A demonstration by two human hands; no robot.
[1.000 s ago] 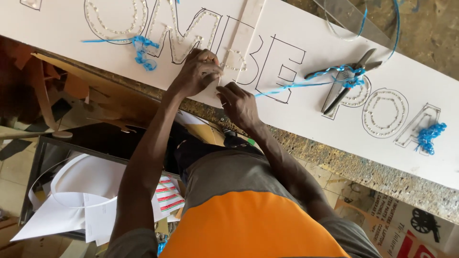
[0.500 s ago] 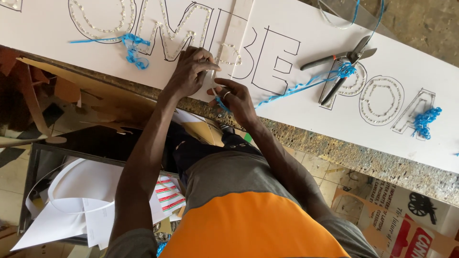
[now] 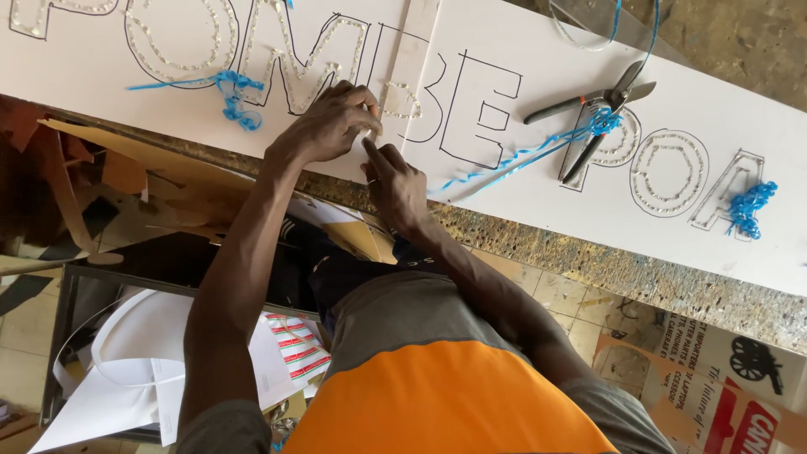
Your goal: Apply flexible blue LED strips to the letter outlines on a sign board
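A long white board (image 3: 504, 59) with large outlined letters lies on the speckled worktop (image 3: 588, 261); several letters are lined with small clear beads. My left hand (image 3: 329, 124) rests on the board's near edge, its fingertips pinched on a small pale piece beside a half-beaded letter. My right hand (image 3: 395, 183) is just below it, index finger touching the same spot. A blue wire (image 3: 521, 154) runs from under my right hand across the board to black pliers (image 3: 598, 108) lying open.
Two more blue wire tangles lie on the board, one at the left (image 3: 234, 94) and one at the far right (image 3: 748, 206). Cardboard scraps (image 3: 126, 168) and white paper sheets (image 3: 126, 370) sit below the worktop. A printed carton (image 3: 723, 387) stands at lower right.
My hands have stayed at the same letter and drawn closer together, fingertips now meeting. The blue wire between the right hand and the pliers has shifted slightly.
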